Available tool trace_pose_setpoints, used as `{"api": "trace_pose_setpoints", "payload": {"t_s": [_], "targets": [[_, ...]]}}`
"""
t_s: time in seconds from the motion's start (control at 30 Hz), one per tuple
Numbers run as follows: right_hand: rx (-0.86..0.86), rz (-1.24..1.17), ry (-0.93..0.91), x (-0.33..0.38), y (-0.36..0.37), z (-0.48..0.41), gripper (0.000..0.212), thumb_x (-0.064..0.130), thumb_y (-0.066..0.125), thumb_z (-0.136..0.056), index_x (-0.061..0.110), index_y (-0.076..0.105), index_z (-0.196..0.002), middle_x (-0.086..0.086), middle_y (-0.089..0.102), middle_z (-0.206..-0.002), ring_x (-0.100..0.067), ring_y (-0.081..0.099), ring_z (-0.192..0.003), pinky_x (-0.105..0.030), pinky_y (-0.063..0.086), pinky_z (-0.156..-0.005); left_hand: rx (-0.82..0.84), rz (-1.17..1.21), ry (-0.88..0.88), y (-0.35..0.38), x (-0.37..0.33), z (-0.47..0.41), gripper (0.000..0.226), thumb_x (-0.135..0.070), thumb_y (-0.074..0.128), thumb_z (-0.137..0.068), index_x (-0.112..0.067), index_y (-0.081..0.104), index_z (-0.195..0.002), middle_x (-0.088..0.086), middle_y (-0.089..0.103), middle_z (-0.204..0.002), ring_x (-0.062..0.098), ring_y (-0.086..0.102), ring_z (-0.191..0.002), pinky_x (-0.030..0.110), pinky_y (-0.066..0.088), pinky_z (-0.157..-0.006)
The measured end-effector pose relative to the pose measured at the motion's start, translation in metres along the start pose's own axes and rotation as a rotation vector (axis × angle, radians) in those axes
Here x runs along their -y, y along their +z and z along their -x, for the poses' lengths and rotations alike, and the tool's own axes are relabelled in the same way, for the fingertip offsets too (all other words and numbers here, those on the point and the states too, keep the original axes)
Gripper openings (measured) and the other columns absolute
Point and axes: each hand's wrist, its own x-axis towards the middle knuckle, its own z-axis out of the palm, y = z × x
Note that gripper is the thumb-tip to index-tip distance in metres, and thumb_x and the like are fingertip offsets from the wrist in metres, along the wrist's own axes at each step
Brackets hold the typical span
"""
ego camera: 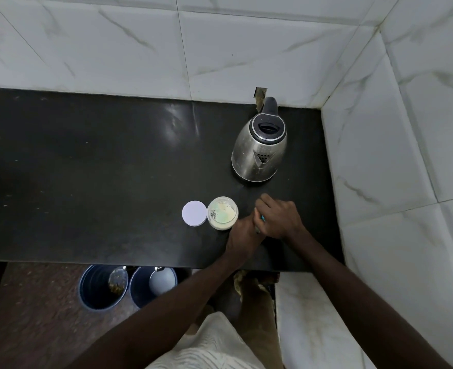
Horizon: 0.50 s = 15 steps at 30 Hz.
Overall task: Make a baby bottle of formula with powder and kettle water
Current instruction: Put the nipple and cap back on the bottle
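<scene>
steel kettle [259,147] at back right of black counter [86,169]; open powder jar [222,213] nearer front, white lid [194,213] just left of it; l hand [242,234] & r hand [280,217] pressed together right of jar, both curled round a mostly hidden teal-trimmed item [262,218].

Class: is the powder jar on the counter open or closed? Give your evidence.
Open. The jar has an uncovered mouth showing pale powder; a round white lid lies flat beside it on the counter.
</scene>
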Motion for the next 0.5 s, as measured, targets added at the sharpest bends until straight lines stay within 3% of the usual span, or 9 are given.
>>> {"api": "trace_pose_setpoints", "payload": {"t_s": [0.17, 0.2, 0.3, 0.37, 0.43, 0.5], "targets": [[0.002, 0.003, 0.207, 0.011, 0.002, 0.004, 0.009, 0.02, 0.064, -0.078, 0.017, 0.056, -0.074, -0.004, 0.057, -0.079, -0.028, 0.055, -0.049, -0.031, 0.038, -0.038, 0.037, -0.062, 0.058, 0.001, -0.005, -0.001, 0.025, -0.021, 0.05, -0.082, -0.008, 0.071, -0.085, 0.006, 0.069, -0.072, 0.019, 0.069, -0.061, 0.026, 0.051, -0.049], [0.019, 0.016, 0.33, 0.017, 0.002, 0.005, 0.009, 0.02, 0.065, -0.077, 0.016, 0.056, -0.075, -0.005, 0.058, -0.081, -0.03, 0.056, -0.049, -0.031, 0.04, -0.039, 0.034, -0.015, 0.043, 0.0, -0.007, 0.001, 0.027, -0.021, 0.05, -0.084, -0.006, 0.072, -0.091, 0.009, 0.071, -0.077, 0.022, 0.071, -0.066, 0.028, 0.055, -0.054], [0.042, 0.003, 0.838, 0.048, 0.001, 0.0, 0.01, 0.021, 0.065, -0.079, 0.015, 0.057, -0.081, -0.007, 0.06, -0.088, -0.038, 0.06, -0.054, -0.036, 0.046, -0.046, 0.099, 0.291, -0.248, -0.005, -0.009, 0.004, 0.027, -0.019, 0.052, -0.095, -0.01, 0.07, -0.113, 0.009, 0.074, -0.103, 0.022, 0.071, -0.093, 0.034, 0.059, -0.081], [0.037, 0.04, 1.019, 0.061, 0.0, -0.009, 0.007, 0.021, 0.06, -0.082, 0.016, 0.057, -0.083, -0.007, 0.06, -0.091, -0.039, 0.062, -0.058, -0.036, 0.044, -0.049, 0.069, 0.296, -0.279, -0.006, -0.012, 0.005, 0.032, -0.028, 0.05, -0.093, -0.009, 0.072, -0.108, 0.009, 0.075, -0.101, 0.024, 0.071, -0.093, 0.034, 0.058, -0.081], [0.06, 0.044, 0.998, 0.061, -0.002, -0.012, 0.008, 0.022, 0.062, -0.084, 0.015, 0.058, -0.086, -0.008, 0.061, -0.092, -0.04, 0.064, -0.06, -0.036, 0.044, -0.052, 0.039, 0.19, -0.225, -0.006, -0.013, 0.004, 0.042, -0.033, 0.044, -0.088, -0.005, 0.074, -0.096, 0.011, 0.075, -0.088, 0.027, 0.072, -0.081, 0.033, 0.055, -0.071], [0.086, 0.054, 0.808, 0.05, -0.005, -0.005, 0.015, 0.027, 0.068, -0.083, 0.015, 0.06, -0.085, -0.007, 0.062, -0.089, -0.038, 0.064, -0.06, -0.034, 0.044, -0.05, 0.066, 0.026, -0.153, -0.003, -0.012, 0.001, 0.041, -0.031, 0.042, -0.086, -0.006, 0.074, -0.094, 0.008, 0.074, -0.081, 0.023, 0.072, -0.072, 0.029, 0.053, -0.063]]}}
